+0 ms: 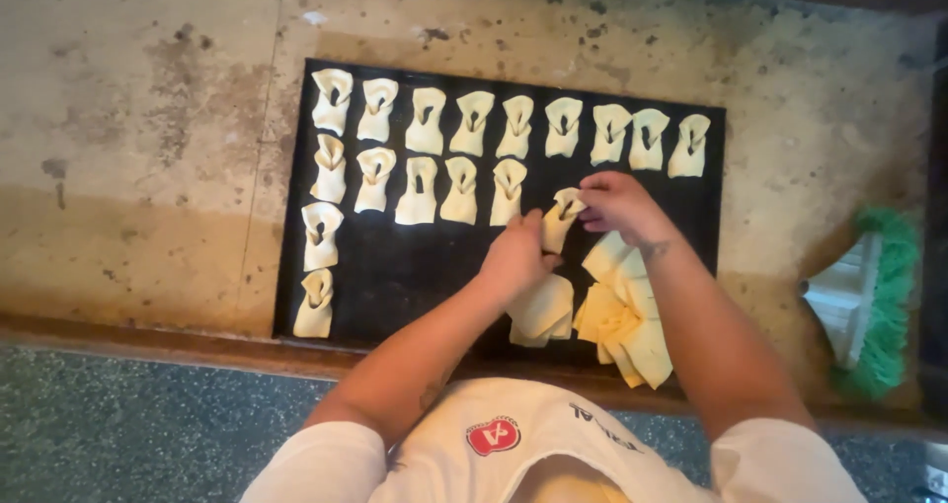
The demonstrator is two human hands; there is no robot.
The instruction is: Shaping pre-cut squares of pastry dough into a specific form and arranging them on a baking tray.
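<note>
1. Dough piece [560, 219] is pinched between left hand [513, 258] and right hand [614, 203], fingers closed on it, above the black tray [395, 276].
2. It is judged soft, light, easily torn (better held at the folded middle).
3. Flat dough squares [622, 315] are stacked nearby.

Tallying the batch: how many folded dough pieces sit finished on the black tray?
16: nine in the top row, five in the second row, two lower left. One more is in both hands.

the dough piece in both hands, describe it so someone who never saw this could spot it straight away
Start at the black tray on the stained counter, with its rows of folded pastries. Follow the second row rightward to its end. There the dough piece is pinched between the left hand and right hand, the only one being held.
</note>
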